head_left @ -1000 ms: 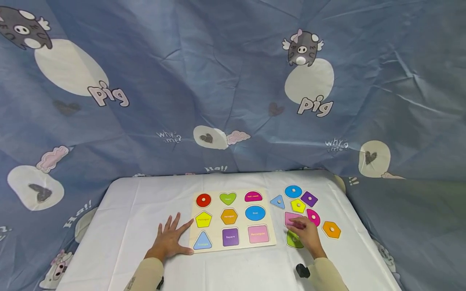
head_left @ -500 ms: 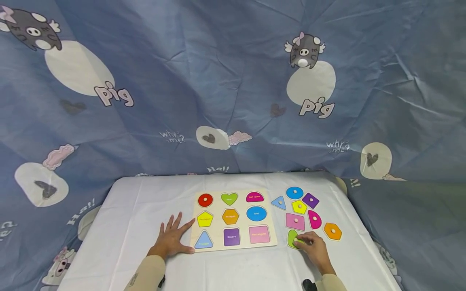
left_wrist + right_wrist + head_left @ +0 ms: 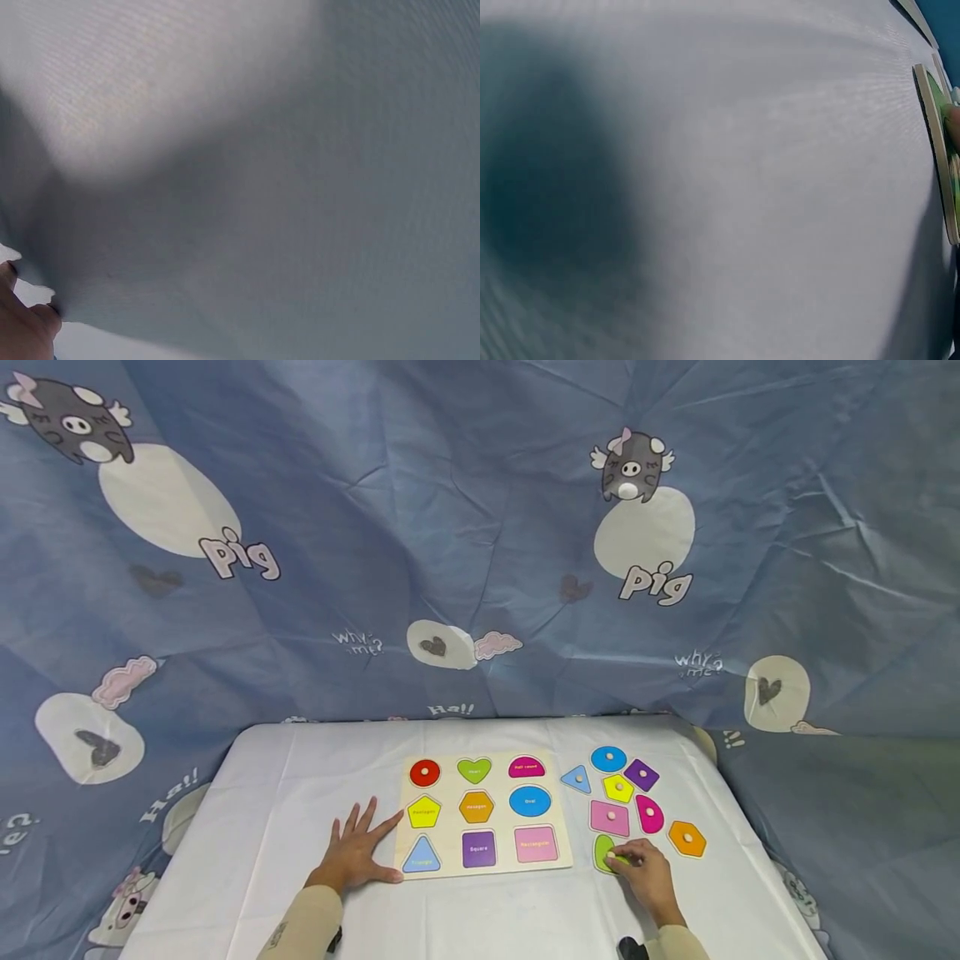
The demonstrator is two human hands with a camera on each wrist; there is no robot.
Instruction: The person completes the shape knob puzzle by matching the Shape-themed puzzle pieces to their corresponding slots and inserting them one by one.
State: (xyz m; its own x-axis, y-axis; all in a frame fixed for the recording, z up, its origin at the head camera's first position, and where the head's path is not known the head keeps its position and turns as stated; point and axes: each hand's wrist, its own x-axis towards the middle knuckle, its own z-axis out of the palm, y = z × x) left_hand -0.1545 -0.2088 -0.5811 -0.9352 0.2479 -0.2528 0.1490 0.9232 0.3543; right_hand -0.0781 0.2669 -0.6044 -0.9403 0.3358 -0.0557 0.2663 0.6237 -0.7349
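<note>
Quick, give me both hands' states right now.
Left hand: open, flat on the table beside the puzzle board.
Right hand: pinching the knob of the green heart piece.

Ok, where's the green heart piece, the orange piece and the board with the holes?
green heart piece [image 3: 602, 850], head view, on its left lobe beside the right hand's fingers.
orange piece [image 3: 687, 839], head view, on its orange face.
board [image 3: 452, 795], head view, on bare wood between cut-outs.

I see a staged recording corner, not a real room: a cartoon pig bedsheet [image 3: 480, 527] hangs as backdrop behind a table under white cloth [image 3: 300, 793], with a children's shape puzzle board [image 3: 491, 802].
</note>
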